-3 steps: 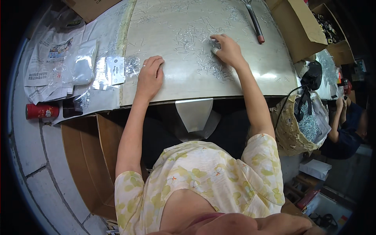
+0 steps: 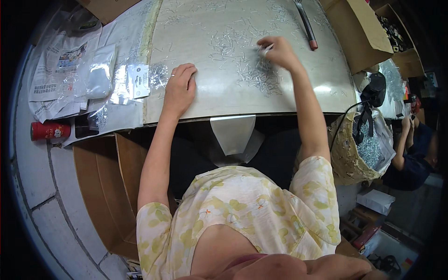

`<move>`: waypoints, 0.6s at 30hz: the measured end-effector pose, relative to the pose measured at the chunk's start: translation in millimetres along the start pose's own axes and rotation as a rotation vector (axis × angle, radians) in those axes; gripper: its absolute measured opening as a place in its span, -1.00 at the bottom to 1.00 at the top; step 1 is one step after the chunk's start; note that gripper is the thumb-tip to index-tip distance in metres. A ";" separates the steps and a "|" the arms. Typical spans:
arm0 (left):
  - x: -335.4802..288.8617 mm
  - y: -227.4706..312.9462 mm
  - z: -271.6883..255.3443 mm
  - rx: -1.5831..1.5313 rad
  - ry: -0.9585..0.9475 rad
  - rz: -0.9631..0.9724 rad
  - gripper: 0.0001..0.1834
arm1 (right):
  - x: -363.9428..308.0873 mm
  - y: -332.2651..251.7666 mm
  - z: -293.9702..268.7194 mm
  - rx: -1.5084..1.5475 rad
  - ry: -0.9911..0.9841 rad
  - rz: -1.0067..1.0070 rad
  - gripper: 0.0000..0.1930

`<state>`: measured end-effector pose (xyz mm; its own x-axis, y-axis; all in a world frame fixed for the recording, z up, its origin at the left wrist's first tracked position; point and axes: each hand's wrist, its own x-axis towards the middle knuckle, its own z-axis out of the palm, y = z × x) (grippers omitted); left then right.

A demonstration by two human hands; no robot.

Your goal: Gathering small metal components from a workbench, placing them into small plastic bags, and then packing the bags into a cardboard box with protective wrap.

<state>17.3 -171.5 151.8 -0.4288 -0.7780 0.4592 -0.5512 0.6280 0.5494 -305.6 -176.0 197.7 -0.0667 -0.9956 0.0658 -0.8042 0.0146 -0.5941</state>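
Observation:
My left hand (image 2: 180, 88) rests on the metal-topped table (image 2: 210, 100) near its front edge, fingers loosely bent and apart from the thumb, with a ring on one finger. Beside it lie small shiny pieces in clear plastic (image 2: 157, 74). Over the table's middle, my right hand (image 2: 281, 52) is curled in a pinch, with a whitish band around one digit. Whatever its fingertips hold, if anything, is too small to make out. Below and left of it spread many thin, bent silver wire pieces (image 2: 259, 77), loosely scattered.
A black-handled tool with a red end (image 2: 306, 25) lies at the far right. Newspaper (image 2: 58, 77) and clear plastic bags (image 2: 100, 70) cover the left side, above a red tin (image 2: 50, 131). A sack of wire pieces (image 2: 347, 158) stands right; beyond it another person (image 2: 413, 154) works.
My right hand has lifted slightly and shifted right, its fingers drawing in to a tighter pinch. My left hand stays nearly where it was.

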 end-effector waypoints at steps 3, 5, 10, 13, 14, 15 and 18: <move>1.4 -1.2 0.0 0.001 0.015 -0.001 -0.77 | 4.0 -0.4 -41.4 0.451 0.204 0.048 -0.67; 3.8 1.1 1.6 -0.016 0.006 0.002 -0.77 | 4.5 -5.7 -64.0 0.708 0.378 0.146 -0.65; 4.2 -1.3 3.2 -0.002 -0.001 0.007 -0.78 | 43.2 34.0 -65.7 1.201 0.131 0.117 -0.62; -1.1 -4.1 0.9 0.016 0.001 -0.011 -0.78 | 27.2 -34.8 -67.3 1.190 0.431 0.294 -0.53; 0.2 -4.1 0.8 0.003 0.004 -0.009 -0.78 | 26.5 -43.6 -64.5 1.170 0.487 0.335 -0.55; 1.9 -4.0 1.1 -0.002 0.002 -0.005 -0.78 | 28.6 -36.7 -63.7 1.167 0.493 0.337 -0.55; 2.2 -0.5 2.4 -0.008 -0.006 0.009 -0.77 | 54.8 24.1 -50.8 0.966 0.331 0.325 -0.58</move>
<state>14.9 -173.6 150.9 -0.4378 -0.7725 0.4600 -0.5415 0.6350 0.5510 -358.6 -225.5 227.7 -0.4671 -0.8803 -0.0823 0.0796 0.0508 -0.9955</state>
